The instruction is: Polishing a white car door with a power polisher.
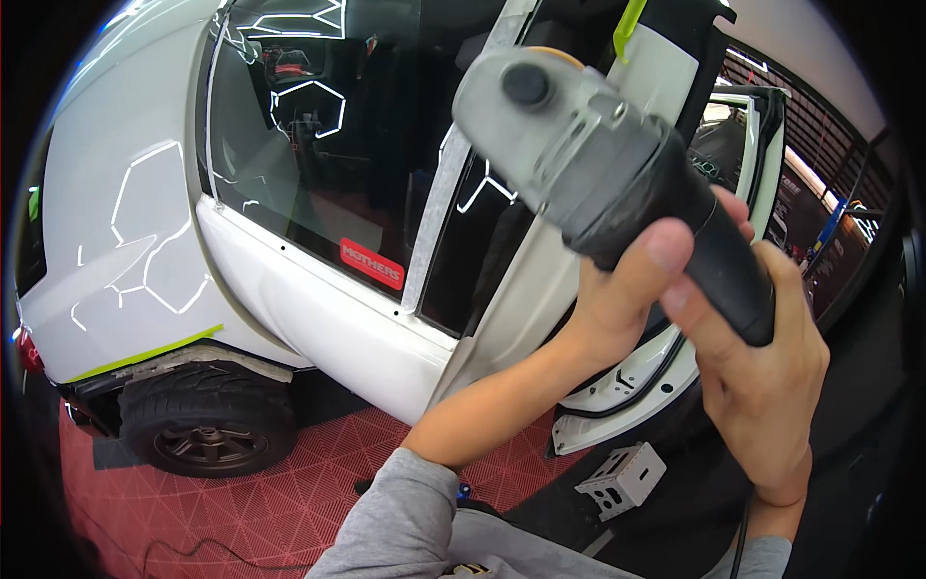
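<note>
Both of my hands hold a dark power polisher with a grey gear head (550,116), raised in front of the white vehicle. My left hand (632,275) grips the black body from beneath, its thumb pressed along the side. Farther back, my right hand (767,386) wraps the rear handle. An orange edge, apparently of a pad, peeks out behind the head; the rest of the pad is hidden. Beyond the tool are the vehicle's side window (318,145) and its white rear door (328,318), with a pale tape strip (439,212) on the window pillar.
An opened front door (627,396) stands to the right. Below it is a white folding step stool (622,480). A cord (207,545) lies on the red floor tiles (386,463). Yellow-green tape (145,354) edges the arch over the rear wheel (209,434).
</note>
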Tool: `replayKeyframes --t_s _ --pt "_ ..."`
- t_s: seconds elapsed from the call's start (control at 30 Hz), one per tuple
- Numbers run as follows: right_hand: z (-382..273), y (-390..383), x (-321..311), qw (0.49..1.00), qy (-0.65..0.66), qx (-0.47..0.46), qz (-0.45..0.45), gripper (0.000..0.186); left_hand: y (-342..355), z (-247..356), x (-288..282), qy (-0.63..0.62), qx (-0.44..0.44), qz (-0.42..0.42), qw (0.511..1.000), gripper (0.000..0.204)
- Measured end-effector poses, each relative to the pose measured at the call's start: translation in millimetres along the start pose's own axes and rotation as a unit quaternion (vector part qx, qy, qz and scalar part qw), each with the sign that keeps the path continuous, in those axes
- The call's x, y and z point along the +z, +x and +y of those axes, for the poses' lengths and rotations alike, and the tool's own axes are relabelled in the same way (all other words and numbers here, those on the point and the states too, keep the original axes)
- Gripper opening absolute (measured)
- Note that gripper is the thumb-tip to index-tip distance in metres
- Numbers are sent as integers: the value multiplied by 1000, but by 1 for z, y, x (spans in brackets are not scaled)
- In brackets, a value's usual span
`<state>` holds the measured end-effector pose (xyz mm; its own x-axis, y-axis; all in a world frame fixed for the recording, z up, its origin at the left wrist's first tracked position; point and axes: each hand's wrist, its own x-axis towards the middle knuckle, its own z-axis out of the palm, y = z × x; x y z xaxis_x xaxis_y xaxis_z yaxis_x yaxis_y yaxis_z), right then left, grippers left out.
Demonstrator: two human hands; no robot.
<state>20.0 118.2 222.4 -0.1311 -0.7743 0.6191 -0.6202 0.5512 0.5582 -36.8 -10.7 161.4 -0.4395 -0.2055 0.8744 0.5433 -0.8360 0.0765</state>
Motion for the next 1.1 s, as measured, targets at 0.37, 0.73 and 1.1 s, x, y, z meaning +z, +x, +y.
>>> replayKeyframes --t_s 0.37,0.73,1.1 --pt "-24 -42 22 999 -13 -44 -24 43 -76 -13 -16 -61 -11 59 996 88" --pt "-29 -23 12 995 -17 -83 -52 55 -70 -13 -17 -121 60 58 989 83" --pt "4 6 -5 998 -47 34 1 71 44 11 9 69 143 -3 987 29"
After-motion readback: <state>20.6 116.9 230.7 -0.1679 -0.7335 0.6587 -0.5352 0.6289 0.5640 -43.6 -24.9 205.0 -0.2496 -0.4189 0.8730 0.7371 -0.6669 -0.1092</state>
